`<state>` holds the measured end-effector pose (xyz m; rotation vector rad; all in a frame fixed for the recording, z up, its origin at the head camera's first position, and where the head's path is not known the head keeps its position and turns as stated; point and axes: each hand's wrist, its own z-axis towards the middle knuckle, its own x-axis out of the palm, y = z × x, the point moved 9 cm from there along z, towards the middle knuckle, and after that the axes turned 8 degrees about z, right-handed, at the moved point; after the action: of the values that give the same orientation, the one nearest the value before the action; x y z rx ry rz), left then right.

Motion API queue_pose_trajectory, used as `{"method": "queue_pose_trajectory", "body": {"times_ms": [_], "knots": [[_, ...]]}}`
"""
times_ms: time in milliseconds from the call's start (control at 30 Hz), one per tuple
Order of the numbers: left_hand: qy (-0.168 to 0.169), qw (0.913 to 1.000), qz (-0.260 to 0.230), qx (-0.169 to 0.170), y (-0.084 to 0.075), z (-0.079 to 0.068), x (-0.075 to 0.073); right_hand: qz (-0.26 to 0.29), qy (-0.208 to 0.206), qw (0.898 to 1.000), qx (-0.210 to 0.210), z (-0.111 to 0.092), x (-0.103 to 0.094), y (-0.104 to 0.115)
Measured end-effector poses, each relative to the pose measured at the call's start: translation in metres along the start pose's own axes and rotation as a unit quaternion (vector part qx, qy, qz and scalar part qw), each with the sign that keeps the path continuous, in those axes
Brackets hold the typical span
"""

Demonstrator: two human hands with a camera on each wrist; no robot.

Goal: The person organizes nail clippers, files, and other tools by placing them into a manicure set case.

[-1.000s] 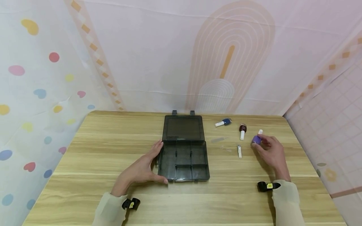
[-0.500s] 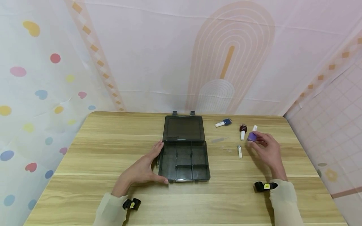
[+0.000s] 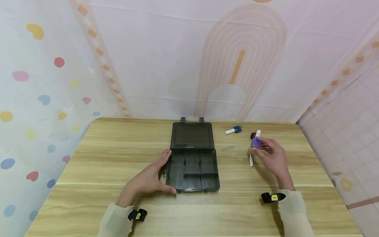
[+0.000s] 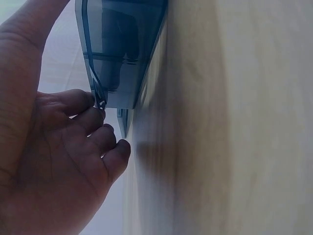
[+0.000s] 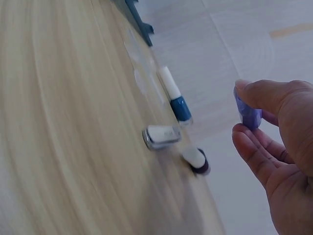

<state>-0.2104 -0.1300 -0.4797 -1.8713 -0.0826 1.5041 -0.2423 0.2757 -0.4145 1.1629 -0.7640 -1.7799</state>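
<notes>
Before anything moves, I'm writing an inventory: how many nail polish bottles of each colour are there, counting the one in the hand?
Blue bottle: 1, lying on the table
Dark red bottle: 1, partly hidden in the head view
Purple bottle: 1, held in the right hand
Total: 3

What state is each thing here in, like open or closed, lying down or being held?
Box: open, lid folded back.
Purple bottle: capped, held up in the right hand.
Blue bottle: capped, lying on its side.
Dark red bottle: capped, lying on its side.
Clipper: lying down; lever position unclear.
Clear strip: lying flat.
Left hand: holding the box's side.
</notes>
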Motion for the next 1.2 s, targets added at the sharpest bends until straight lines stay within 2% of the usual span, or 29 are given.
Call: {"method": "queue_pose_trajectory", "body": {"times_ms": [167,333,433,567,867,967,1200], "knots": [[0.000,1.0000,0.004,0.003,0.000,0.001,0.000,0.010,0.005,1.000,-0.006,0.000,0.007,-0.004],[0.003,1.0000,0.002,0.000,0.000,0.002,-0.001,0.005,0.013,0.999,-0.033,-0.003,0.015,0.034],[0.004,1.0000,0.000,0.000,0.000,0.002,-0.001,-0.002,0.019,0.999,-0.044,-0.003,0.020,0.045],[0.004,1.0000,0.000,0.001,0.001,0.003,-0.001,0.006,0.028,0.998,-0.053,-0.004,0.029,0.047],[0.004,1.0000,-0.001,0.001,0.001,0.002,0.000,0.039,0.041,0.995,-0.086,-0.004,0.048,0.031],[0.005,1.0000,-0.001,0.000,0.001,0.002,0.000,0.058,0.044,0.993,-0.090,-0.005,0.052,0.037],[0.005,1.0000,-0.001,0.000,0.001,0.003,0.000,0.104,0.064,0.989,-0.080,-0.009,0.063,0.069]]}}
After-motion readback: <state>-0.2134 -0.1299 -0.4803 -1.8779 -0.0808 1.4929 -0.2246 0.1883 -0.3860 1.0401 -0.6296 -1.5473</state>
